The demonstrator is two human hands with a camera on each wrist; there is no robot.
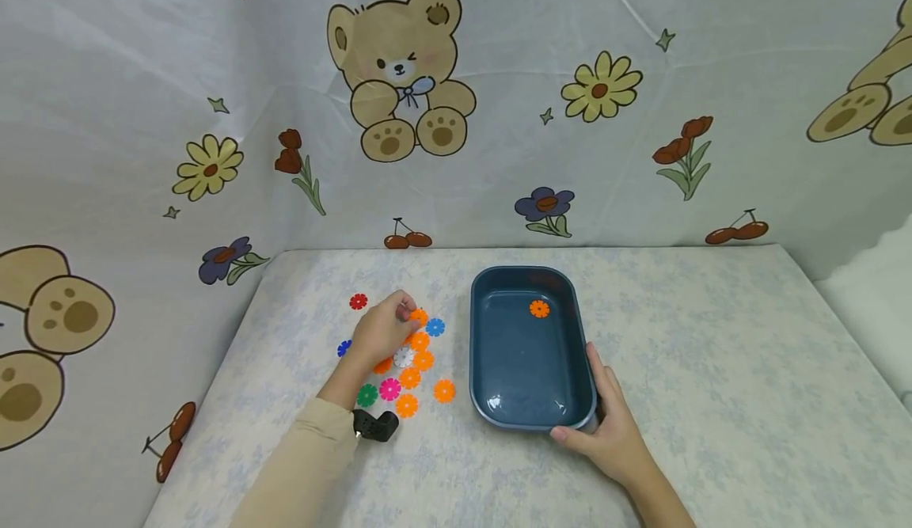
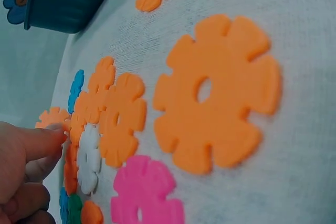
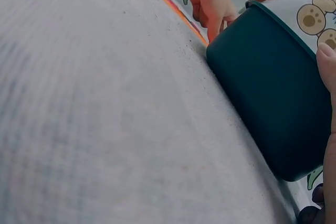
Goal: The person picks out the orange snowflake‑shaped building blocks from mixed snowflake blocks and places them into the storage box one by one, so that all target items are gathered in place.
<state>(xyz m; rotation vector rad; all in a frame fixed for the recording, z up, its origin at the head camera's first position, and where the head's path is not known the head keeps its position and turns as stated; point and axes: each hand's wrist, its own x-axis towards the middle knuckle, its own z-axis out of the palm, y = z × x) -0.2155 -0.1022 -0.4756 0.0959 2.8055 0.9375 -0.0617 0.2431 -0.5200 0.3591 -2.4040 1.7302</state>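
My left hand [image 1: 409, 313] reaches over a cluster of flat plastic flower discs on the table, and its fingertips [image 2: 59, 138] pinch the edge of an orange disc [image 1: 419, 318] at the cluster's far end. That orange disc [image 2: 51, 117] lies next to a blue disc [image 1: 435, 327]. Around my hand lie more orange discs [image 2: 218, 93], a white one [image 2: 89, 156], a pink one [image 1: 389, 389] and a green one [image 1: 366, 395]. My right hand [image 1: 594, 408] grips the near right corner of a dark blue tub [image 1: 476, 354]. One orange disc [image 1: 539, 309] lies inside the tub.
A red disc [image 1: 359, 301] sits apart at the far left of the cluster. The tub [image 3: 273, 87] stands just right of the discs, its corner [image 2: 63, 3] close by. A printed fabric backdrop [image 1: 456, 100] walls off the back and sides. A black wrist camera [image 1: 375, 425] sits on my left forearm.
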